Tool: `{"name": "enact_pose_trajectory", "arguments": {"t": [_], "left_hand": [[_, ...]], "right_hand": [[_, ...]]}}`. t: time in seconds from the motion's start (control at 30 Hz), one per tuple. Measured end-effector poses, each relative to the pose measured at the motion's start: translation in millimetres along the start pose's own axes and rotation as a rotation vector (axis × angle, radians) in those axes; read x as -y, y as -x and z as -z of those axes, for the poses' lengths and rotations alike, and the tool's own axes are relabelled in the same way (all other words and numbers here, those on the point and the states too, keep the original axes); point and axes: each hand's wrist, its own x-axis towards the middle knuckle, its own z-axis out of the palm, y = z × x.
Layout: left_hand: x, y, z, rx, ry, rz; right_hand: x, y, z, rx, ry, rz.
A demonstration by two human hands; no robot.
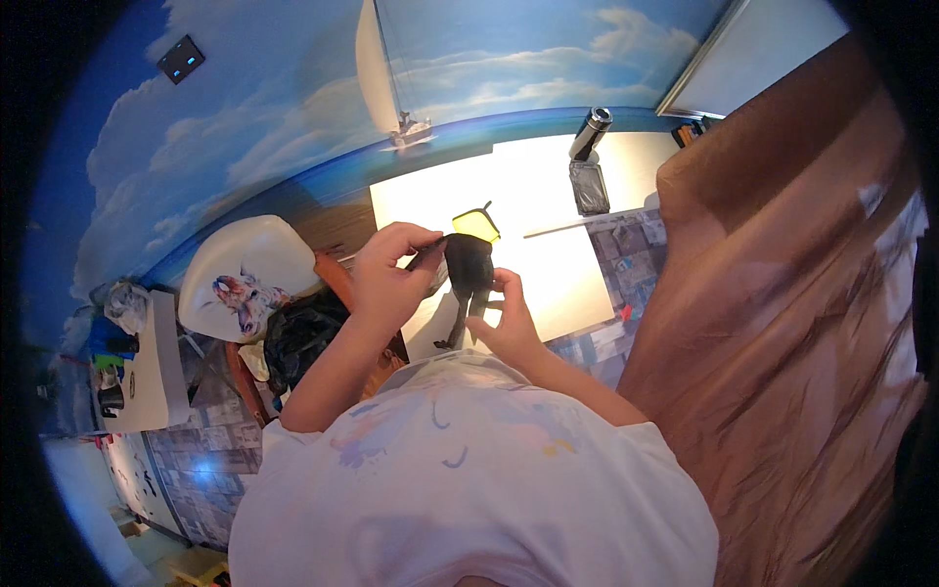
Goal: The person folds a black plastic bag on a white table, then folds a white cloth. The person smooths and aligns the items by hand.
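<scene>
Above the white table (565, 286) I hold up a black, thin, soft-looking article (469, 265), with narrow strips hanging from its lower end. My left hand (396, 271) pinches its upper left corner between thumb and fingers. On the other side, my right hand (510, 317) has its fingers at the right edge and lower strip, thumb and forefinger close together. Just beyond the black article lies a bright yellow piece with black edging and a short black loop (477, 224). Exactly what the black article is, I cannot tell.
A steel-topped flask (590, 133) stands at the back right, with a dark flat packet (589, 188) before it. To the left are a white chair (220, 257) with an animal print, a black bag (304, 330) and a cluttered side table (167, 374). Brown cloth (763, 293) rises at right.
</scene>
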Motion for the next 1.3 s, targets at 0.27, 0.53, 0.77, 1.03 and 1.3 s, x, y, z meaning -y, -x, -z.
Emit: {"name": "enact_pose_trajectory", "arguments": {"t": [0.27,0.53,0.77,1.03,1.3], "left_hand": [[-3,2,2,-0.002,-0.062,-0.244],[25,7,29,-0.079,0.023,0.129],[74,14,41,-0.170,0.436,0.510],[80,22,32,-0.210,-0.329,-0.065],[-4,-15,-4,0.623,0.145,-0.049]], "right_hand": [[-23,-20,4,-0.157,-0.080,-0.238],[-60,-29,61,-0.253,-0.041,-0.108],[6,-36,91,-0.299,-0.327,-0.056],[82,-33,74,-0.230,-0.149,0.054],[116,-27,60,0.035,0.310,0.230]]}}
